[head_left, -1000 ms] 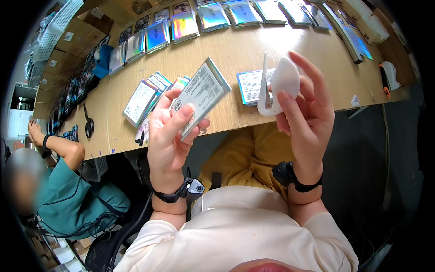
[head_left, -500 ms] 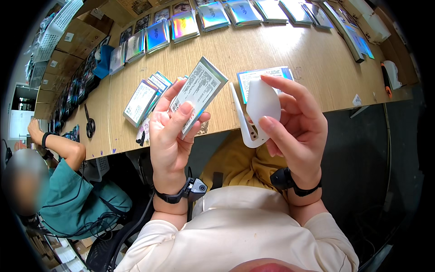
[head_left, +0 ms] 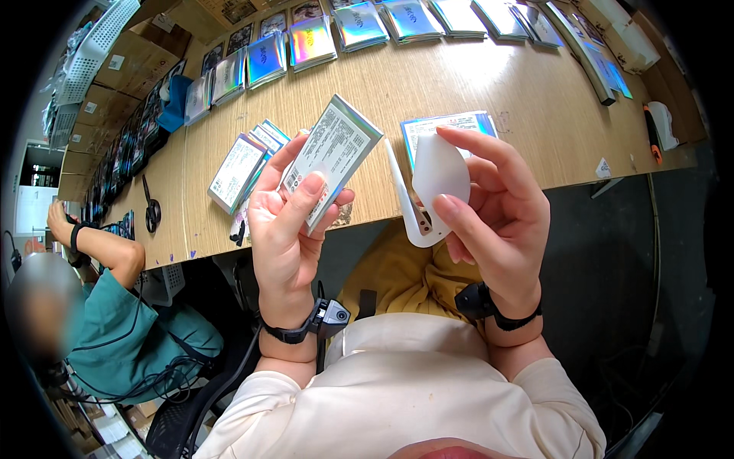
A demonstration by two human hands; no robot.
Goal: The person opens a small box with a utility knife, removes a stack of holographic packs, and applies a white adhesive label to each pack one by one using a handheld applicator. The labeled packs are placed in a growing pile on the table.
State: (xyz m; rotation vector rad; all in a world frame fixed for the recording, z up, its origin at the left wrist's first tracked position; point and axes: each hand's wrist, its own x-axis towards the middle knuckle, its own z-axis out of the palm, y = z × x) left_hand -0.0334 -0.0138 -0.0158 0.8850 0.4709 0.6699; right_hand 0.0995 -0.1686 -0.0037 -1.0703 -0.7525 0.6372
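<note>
My left hand [head_left: 287,206] is closed on a flat silver packet [head_left: 329,161] with fine print and a barcode, its thumb pressed on the face. The packet tilts up to the right above the table's near edge. In my right hand [head_left: 501,203] is a white plastic letter opener [head_left: 441,174], pinched by its wide body, with a slim prong pointing up toward the packet. A small gap separates the two. Behind the opener lies a stack of printed packets [head_left: 459,122], partly hidden. Left of my left hand leans another pile of packets [head_left: 241,170].
Rows of shiny holographic packets [head_left: 359,27] line the table's [head_left: 367,88] far edge. Black scissors [head_left: 151,205] lie at the left, an orange-and-black cutter [head_left: 652,131] at the right. A person in a green shirt [head_left: 126,321] sits on my left. Cardboard boxes [head_left: 122,61] stand behind.
My right hand and the letter opener have shifted slightly left, nearer the packet. My left hand has moved a touch left, with the same hold.
</note>
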